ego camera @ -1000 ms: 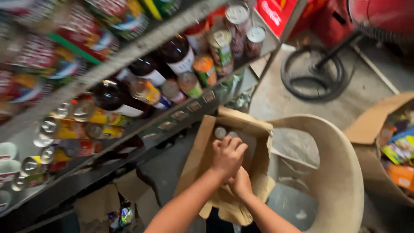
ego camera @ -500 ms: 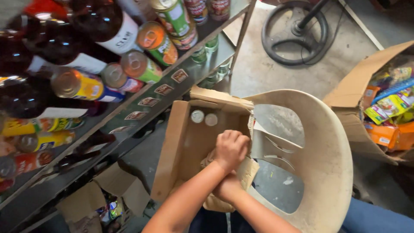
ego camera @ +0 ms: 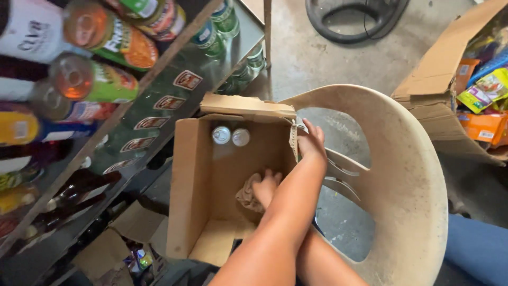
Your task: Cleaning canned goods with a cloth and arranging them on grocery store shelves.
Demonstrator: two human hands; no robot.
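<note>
Two cans (ego camera: 230, 136), silver-topped and upright, stand side by side and touching against the far wall of the open cardboard box (ego camera: 188, 180) that rests on the beige plastic chair (ego camera: 418, 180).

One crumpled brownish cloth (ego camera: 247, 195) lies on the box floor, toward the near right corner. One of your hands (ego camera: 266, 186) is down inside the box with its fingers closed on that cloth (the forearms cross here, so you cannot tell from this view whether it is your left or right). Your other hand (ego camera: 312, 144) rests on the right wall of the box at its far corner, fingers curled over the cardboard edge and the flap there, gripping the rim.

One box flap (ego camera: 247, 105) folds outward along the far edge; a second lies flat at the near edge.

Left of the chair, one metal shelf rack (ego camera: 159, 95) carries bottles and cans lying on their sides: at least five are readable in the upper left, more are cut off or blurred. A row of five small label tags (ego camera: 161, 114) runs along its lower rail.

One further cardboard carton (ego camera: 439, 79), opened and holding bright snack packets, stands on the concrete floor at the right edge.
</note>
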